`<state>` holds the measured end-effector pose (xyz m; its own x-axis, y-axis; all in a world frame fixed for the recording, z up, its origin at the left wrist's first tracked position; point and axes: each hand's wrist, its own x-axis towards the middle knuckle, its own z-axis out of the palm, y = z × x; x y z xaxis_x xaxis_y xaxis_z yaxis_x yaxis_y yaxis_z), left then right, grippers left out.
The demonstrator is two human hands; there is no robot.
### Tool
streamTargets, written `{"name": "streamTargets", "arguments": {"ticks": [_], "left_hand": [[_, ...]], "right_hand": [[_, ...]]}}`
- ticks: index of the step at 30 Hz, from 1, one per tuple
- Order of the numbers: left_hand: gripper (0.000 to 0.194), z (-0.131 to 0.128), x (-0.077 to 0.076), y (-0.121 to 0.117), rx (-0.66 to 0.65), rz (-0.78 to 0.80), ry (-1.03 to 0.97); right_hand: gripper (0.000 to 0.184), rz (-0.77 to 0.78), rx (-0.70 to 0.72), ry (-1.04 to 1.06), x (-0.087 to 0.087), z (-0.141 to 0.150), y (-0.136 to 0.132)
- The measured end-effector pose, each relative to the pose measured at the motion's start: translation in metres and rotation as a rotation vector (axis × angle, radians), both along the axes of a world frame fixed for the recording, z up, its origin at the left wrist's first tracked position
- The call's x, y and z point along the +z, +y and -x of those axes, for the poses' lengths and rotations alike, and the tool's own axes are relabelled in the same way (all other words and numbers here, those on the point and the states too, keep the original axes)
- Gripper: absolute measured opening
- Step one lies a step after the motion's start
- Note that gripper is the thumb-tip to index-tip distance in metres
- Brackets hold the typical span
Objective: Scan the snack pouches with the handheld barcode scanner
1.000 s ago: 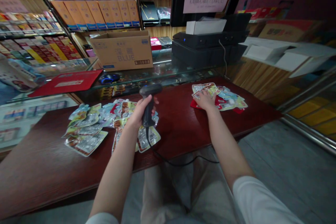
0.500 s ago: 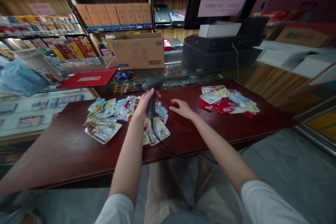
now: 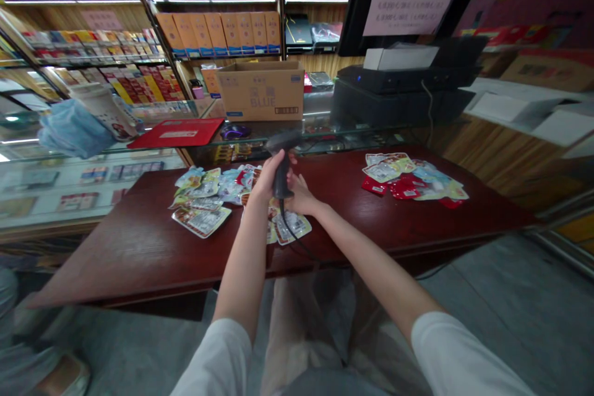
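Note:
My left hand [image 3: 268,177] is closed round the handle of a black corded barcode scanner [image 3: 281,147], held upright over a dark red wooden table [image 3: 139,241]. Under and left of it lies a spread of small snack packets [image 3: 208,195]. My right hand [image 3: 301,195] reaches down onto the near right edge of that spread, just behind the scanner's handle; its fingers are mostly hidden. A second pile of packets [image 3: 413,174] lies alone at the table's right.
A glass counter behind the table carries a red mat [image 3: 176,133], a computer mouse [image 3: 235,131], a cardboard box [image 3: 261,90] and a black printer [image 3: 399,90]. Shelves of boxed goods fill the back left. A person's shoe [image 3: 65,374] shows at the lower left.
My right hand left the right pile and crossed the table to the left pile beside the scanner. The view turned left; the left hand kept hold of the scanner.

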<state>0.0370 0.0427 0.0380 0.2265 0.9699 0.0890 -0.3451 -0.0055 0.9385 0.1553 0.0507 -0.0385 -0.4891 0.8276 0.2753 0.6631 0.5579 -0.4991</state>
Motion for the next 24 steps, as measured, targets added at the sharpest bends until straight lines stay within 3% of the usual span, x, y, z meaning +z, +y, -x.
{"name": "streamTargets", "arguments": {"ticks": [3,8,11,14,19,24], "left_hand": [[0.056,0.003,0.005,-0.004,0.014,-0.063,-0.010],[0.050,0.023,0.003,0.002,0.241,-0.145,0.128],[0.044,0.042,-0.005,0.009,0.288,-0.120,0.267],[0.043,0.052,-0.012,0.013,0.316,-0.085,0.329],[0.042,0.037,-0.021,0.016,0.352,-0.105,0.363],[0.039,0.015,-0.031,0.016,0.285,-0.121,0.404]], "right_hand": [[0.074,0.011,0.087,0.005,0.007,0.025,0.002],[0.068,0.001,0.091,0.118,0.000,0.028,0.005],[0.060,0.045,0.074,0.335,-0.006,0.015,0.010],[0.044,0.237,0.094,0.636,-0.002,0.006,0.015],[0.036,0.558,0.155,1.035,0.014,0.002,0.010],[0.053,0.591,0.095,1.080,0.010,0.003,0.007]]}}
